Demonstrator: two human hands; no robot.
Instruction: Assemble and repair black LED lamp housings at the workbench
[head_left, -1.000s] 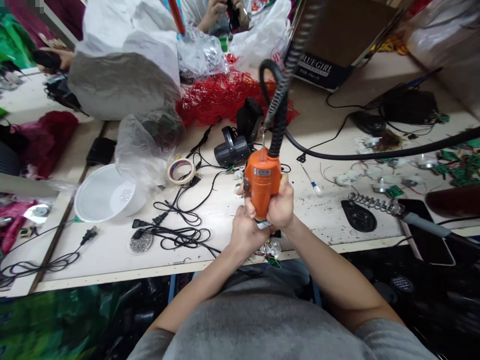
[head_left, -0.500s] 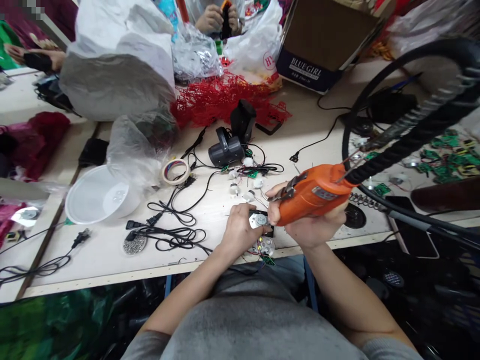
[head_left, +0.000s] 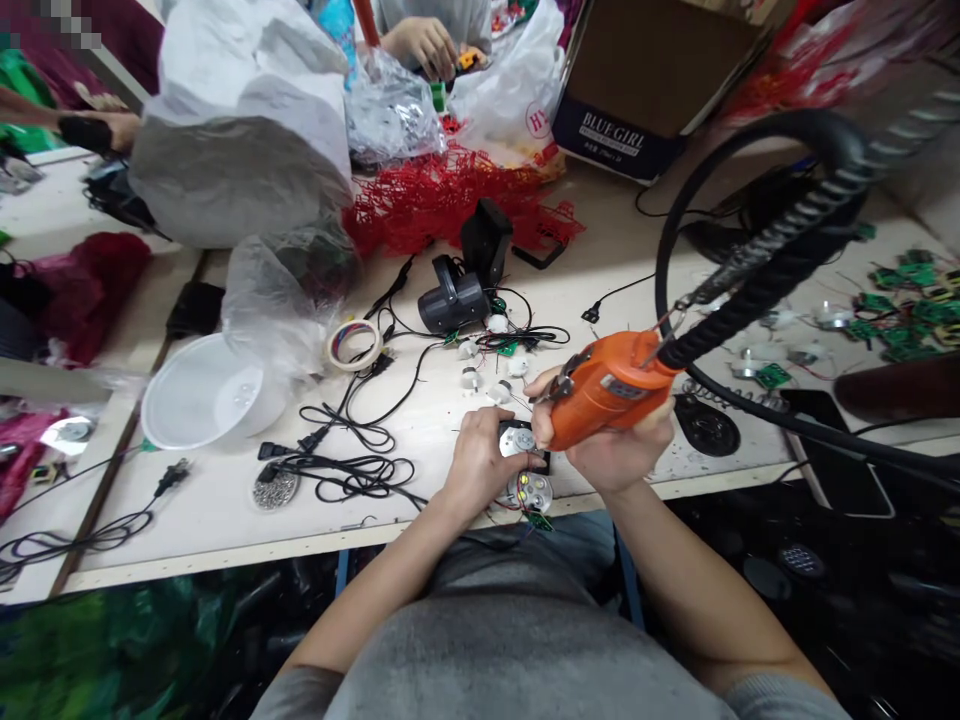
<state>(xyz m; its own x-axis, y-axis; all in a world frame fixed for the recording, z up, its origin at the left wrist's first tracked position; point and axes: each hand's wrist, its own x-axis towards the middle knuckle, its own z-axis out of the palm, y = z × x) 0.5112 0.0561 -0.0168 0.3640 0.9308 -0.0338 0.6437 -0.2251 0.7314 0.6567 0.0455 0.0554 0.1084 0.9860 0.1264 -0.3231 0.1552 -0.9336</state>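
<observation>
My right hand [head_left: 619,450] is wrapped round an orange electric screwdriver [head_left: 611,385], whose working end points down and left. Its tip is hidden behind my fingers. My left hand [head_left: 480,452] grips a small round metal motor [head_left: 517,440] seated on a black part [head_left: 544,464], close to the screwdriver. Just below the motor lies a round LED plate [head_left: 534,490] with yellow lights and thin wires, near the table's front edge. Several small white motors [head_left: 500,391] lie beyond my left hand. A black lamp housing [head_left: 452,303] rests farther back.
A metal dish of screws [head_left: 274,488], coiled black cables [head_left: 360,470], a tape roll [head_left: 354,345] and a white plastic bowl [head_left: 199,395] are at left. A phone [head_left: 832,455] and green circuit boards [head_left: 911,300] lie at right. Co-worker's hands [head_left: 427,45] show at the back.
The screwdriver has shifted slightly left, and its hanging cable has swung left. My left hand stays on the motor. The co-worker's hands at the back have lowered.
</observation>
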